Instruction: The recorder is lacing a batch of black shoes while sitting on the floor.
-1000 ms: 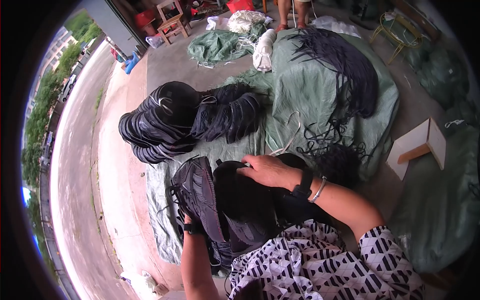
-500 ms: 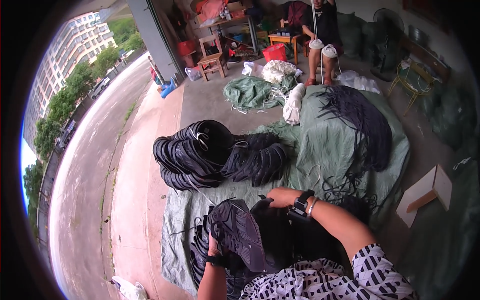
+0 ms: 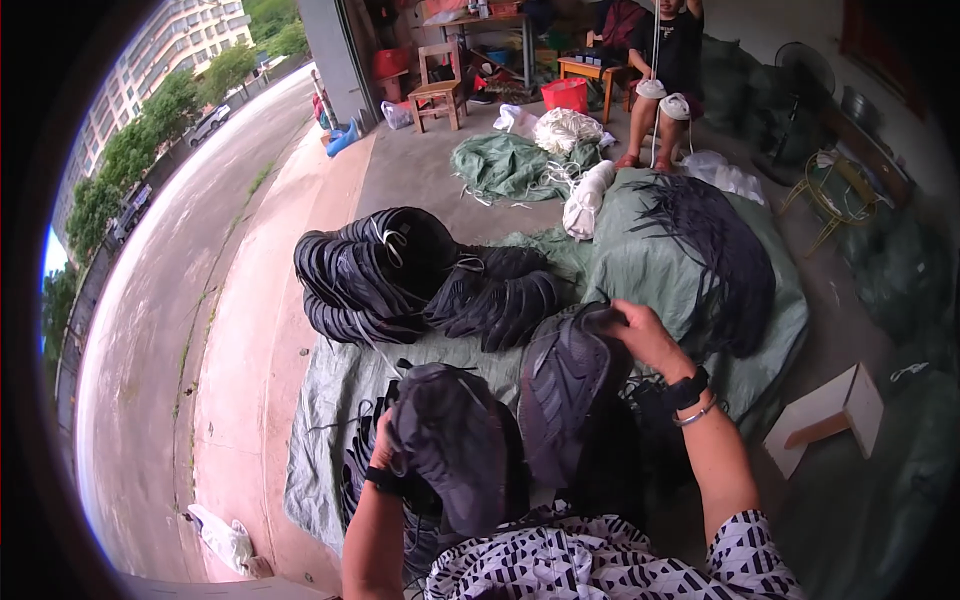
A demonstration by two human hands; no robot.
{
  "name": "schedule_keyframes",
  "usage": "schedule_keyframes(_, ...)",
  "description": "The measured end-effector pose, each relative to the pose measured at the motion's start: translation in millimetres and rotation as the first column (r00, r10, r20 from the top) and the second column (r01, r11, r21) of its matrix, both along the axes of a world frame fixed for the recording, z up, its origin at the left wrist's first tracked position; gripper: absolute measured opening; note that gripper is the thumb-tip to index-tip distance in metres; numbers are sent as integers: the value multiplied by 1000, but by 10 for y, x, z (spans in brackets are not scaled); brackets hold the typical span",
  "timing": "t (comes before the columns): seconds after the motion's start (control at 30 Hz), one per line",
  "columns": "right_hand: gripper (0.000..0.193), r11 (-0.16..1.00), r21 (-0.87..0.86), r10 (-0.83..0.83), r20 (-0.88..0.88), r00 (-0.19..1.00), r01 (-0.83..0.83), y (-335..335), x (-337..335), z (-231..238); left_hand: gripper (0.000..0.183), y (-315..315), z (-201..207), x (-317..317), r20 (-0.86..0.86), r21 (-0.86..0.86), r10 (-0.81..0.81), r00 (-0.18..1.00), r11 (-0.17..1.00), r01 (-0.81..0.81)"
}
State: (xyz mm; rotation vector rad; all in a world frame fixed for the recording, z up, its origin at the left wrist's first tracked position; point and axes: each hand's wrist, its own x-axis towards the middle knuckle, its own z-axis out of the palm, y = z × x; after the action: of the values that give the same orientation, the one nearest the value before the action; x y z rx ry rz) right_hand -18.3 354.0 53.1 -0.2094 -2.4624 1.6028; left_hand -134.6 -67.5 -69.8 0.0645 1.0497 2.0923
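Note:
A dark grey shoe upper point(image 3: 450, 440) is gripped at its side by my left hand point(image 3: 383, 442), just in front of my body. My right hand point(image 3: 648, 338) pinches the top end of a second dark shoe upper point(image 3: 565, 385), held to the right of the first. Below my left wrist lies a stack of similar uppers point(image 3: 358, 465), partly hidden by my arm. Farther off, bundled black uppers point(image 3: 385, 270) tied with pale cord rest on the green sheet point(image 3: 320, 450). Black laces point(image 3: 725, 260) are draped over a green covered heap point(image 3: 630, 260) beyond my right hand.
A seated person point(image 3: 668, 60) at the back holds white cords. Near them are a red bucket point(image 3: 565, 96), a white bundle point(image 3: 588, 200) and a wooden chair point(image 3: 437, 90). An angled pale board point(image 3: 830, 415) stands at right; a road point(image 3: 150, 350) runs along the left.
My right hand has moved right and up, lifting a second shoe upper apart from the first. My left hand has shifted left, turning its upper. The view has shifted slightly.

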Motion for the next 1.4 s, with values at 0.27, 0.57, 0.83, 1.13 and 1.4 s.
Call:
schedule_keyframes(0.27, 17, 761, 471, -393, -211, 895, 445, 553, 436, 478, 40, 228, 531, 558, -9, 20, 247, 969, 969, -247)
schedule_keyframes(0.57, 42, 677, 278, -424, -609, 671, 681, 418, 373, 131, 40, 143, 298, 571, -453, -86, 161, 877, 971, -223)
schedule_keyframes(0.83, 41, 506, 691, -187, -496, 848, 516, 364, 462, 178, 43, 384, 1006, 288, -594, 106, 283, 753, 955, -276)
schedule_keyframes(1.13, 25, 914, -338, 236, 0, 972, -222, 340, 663, 577, 38, -5, 633, -3, -153, -98, 113, 982, 987, -129)
schedule_keyframes(1.4, 19, 984, -12, 176, 251, 952, -179, -851, -181, 213, 45, 798, 513, 258, -353, -438, -170, 920, 899, -2)
